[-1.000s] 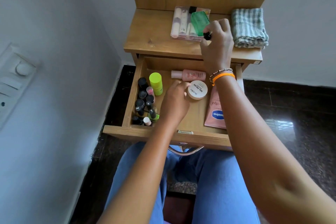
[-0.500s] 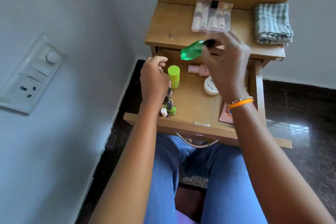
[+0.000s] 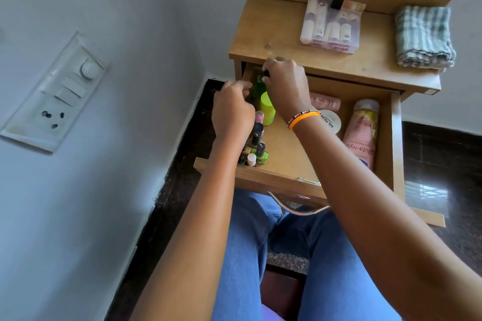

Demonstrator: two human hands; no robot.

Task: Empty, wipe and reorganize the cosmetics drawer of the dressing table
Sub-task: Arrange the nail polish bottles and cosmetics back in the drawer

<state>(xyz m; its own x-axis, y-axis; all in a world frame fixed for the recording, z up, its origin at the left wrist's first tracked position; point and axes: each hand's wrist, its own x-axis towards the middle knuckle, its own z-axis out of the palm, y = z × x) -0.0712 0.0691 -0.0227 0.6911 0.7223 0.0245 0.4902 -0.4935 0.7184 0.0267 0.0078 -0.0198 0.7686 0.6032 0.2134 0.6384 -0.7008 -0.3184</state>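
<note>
The drawer [image 3: 292, 164] stood open; the right hand [image 3: 285, 86] gripped a green bottle [image 3: 258, 87] at its back-left corner; the left hand [image 3: 232, 109], fingers curled, seemingly held a dark bottle.

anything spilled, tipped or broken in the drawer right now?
Nothing spilled or visibly damaged. The pink lotion tube and the small pink bottle lie flat on the wooden drawer floor, apparently placed so. The nail polish bottles stand upright along its left side. The green bottle is partly hidden by the right hand.
</note>
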